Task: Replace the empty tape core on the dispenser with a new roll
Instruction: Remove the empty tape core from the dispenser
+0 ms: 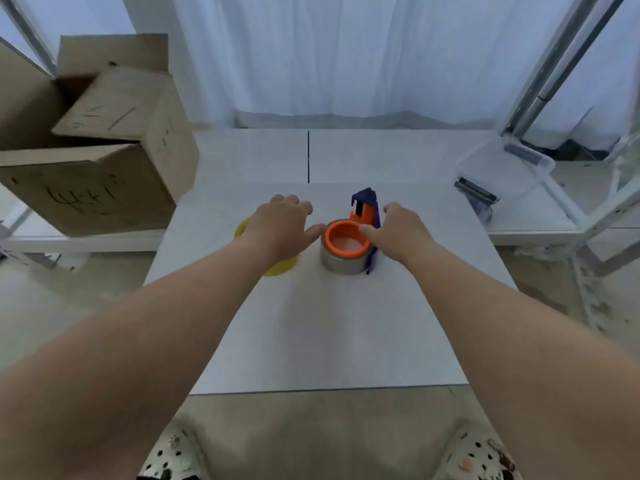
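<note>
Both hands loose, left hand (280, 225) over the yellow roll (277, 266), right hand (398, 230) beside the dispenser (363, 209); I judge its grey core (341, 263) on the desk (329, 323) could tip the dispenser if yanked unbraced.

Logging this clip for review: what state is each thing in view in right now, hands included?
tape dispenser: lying on its side on the table, orange hub up.
grey core: still around the hub.
yellow tape roll: flat on the table, partly hidden under the left hand.
left hand: open, holding nothing.
right hand: open, thumb at the hub.
cardboard box: flaps open.
</note>
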A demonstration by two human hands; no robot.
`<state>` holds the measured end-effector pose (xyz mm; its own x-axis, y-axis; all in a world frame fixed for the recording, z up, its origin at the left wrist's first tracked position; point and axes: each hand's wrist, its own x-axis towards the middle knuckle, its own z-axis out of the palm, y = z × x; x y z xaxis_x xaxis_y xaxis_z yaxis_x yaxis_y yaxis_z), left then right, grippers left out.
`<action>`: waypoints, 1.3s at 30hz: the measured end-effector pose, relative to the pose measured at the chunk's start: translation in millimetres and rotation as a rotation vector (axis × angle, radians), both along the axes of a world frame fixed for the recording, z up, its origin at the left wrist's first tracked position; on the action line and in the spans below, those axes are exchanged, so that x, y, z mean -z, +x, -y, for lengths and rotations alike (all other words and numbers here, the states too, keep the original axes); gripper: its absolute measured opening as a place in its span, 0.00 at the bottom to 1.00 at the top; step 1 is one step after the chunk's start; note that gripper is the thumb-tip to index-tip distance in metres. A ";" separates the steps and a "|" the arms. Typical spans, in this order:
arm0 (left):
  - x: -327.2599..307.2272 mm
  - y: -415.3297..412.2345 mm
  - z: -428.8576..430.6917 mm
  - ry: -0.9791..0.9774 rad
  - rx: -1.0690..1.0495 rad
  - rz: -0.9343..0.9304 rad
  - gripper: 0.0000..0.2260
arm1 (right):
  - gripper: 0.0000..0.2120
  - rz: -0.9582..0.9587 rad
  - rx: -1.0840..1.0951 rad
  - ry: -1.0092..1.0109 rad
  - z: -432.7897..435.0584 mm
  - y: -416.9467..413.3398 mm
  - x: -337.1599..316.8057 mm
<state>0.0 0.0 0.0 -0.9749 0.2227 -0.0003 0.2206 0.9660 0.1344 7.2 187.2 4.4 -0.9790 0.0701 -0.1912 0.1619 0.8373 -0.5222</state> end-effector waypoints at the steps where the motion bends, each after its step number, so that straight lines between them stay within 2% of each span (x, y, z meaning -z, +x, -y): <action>1: 1.6 1.0 -1.6 -0.023 0.006 0.030 0.25 | 0.20 0.034 0.050 -0.055 -2.1 -0.3 2.3; 3: 7.0 0.7 -3.5 -0.042 0.020 0.056 0.25 | 0.11 0.094 0.105 -0.121 -4.4 -1.0 8.1; 7: 7.1 -3.1 -6.0 -0.040 0.033 0.111 0.23 | 0.10 0.148 0.104 -0.124 7.4 -0.7 15.2; 11: 6.6 -4.5 -4.5 -0.061 0.029 0.106 0.22 | 0.03 0.176 0.070 -0.094 24.1 -4.4 16.1; 15: 9.7 -1.0 -2.7 -0.076 0.043 0.117 0.23 | 0.11 0.144 0.049 -0.086 29.7 -3.1 19.3; 18: 3.7 2.9 -1.5 -0.039 -0.041 0.117 0.24 | 0.16 0.073 0.081 -0.231 30.4 -1.8 14.8; 20: -6.0 8.9 -2.9 0.171 -0.138 0.164 0.24 | 0.17 -0.028 0.107 -0.379 31.3 -0.6 6.0; 23: -31.0 16.6 -3.2 0.876 -0.350 0.351 0.22 | 0.19 -0.106 0.115 -0.630 33.0 3.2 -14.7; 24: -41.6 20.9 -1.0 1.051 -0.388 0.385 0.22 | 0.22 -0.089 0.091 -0.702 33.4 5.8 -21.7; 26: -56.8 26.4 7.3 1.182 -0.388 0.318 0.20 | 0.32 -0.012 0.022 -0.755 34.2 11.7 -35.4; 28: -67.2 32.3 13.0 1.168 -0.351 0.201 0.18 | 0.38 0.052 -0.032 -0.741 34.5 17.0 -47.8; 31: -80.3 42.1 17.0 1.120 -0.260 0.164 0.12 | 0.35 0.043 -0.050 -0.756 32.3 26.2 -65.4; 35: -95.0 54.8 21.3 1.098 -0.143 0.291 0.13 | 0.33 0.033 -0.054 -0.808 24.1 40.8 -73.1; 39: -88.4 63.3 23.1 0.998 -0.121 0.120 0.11 | 0.30 0.042 -0.084 -0.818 20.8 47.6 -72.1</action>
